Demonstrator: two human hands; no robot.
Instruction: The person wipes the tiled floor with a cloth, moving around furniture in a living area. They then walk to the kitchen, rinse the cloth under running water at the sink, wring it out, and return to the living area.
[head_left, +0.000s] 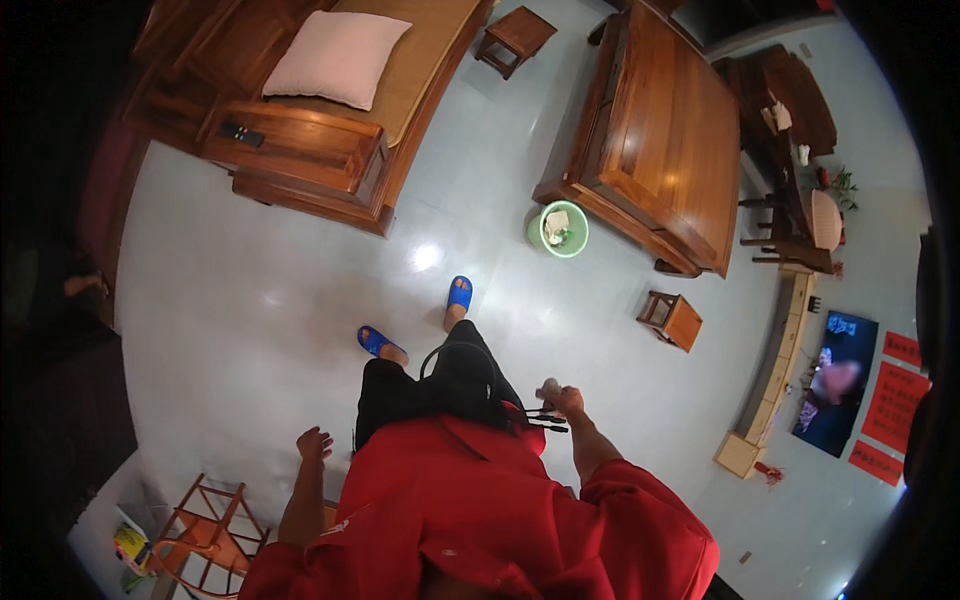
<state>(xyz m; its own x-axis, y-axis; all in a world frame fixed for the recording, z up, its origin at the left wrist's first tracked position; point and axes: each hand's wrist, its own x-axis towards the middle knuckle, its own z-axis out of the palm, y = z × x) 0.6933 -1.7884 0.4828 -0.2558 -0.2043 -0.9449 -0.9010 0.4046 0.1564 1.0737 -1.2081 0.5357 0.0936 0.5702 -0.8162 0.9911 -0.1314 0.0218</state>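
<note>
My right hand (568, 401) is closed on a small crumpled, greyish-white item (549, 389), which looks like tissue or cloth; its exact kind cannot be told. It is held out to the right of my black trousers, over the floor. Black cable ends (551, 420) hang just beside that hand, near my red top. My left hand (314, 444) hangs at my left side with its fingers apart and holds nothing. Ahead, a light green bin (532, 232) with crumpled paper (556, 225) inside stands against the corner of a wooden table.
A wooden sofa (315, 196) with a pink cushion (337, 58) lies ahead left, a large wooden table (667, 150) ahead right. Wooden stools (684, 322) (523, 31) stand near the table. A wooden chair (217, 525) is behind left. A television (836, 382) hangs at right.
</note>
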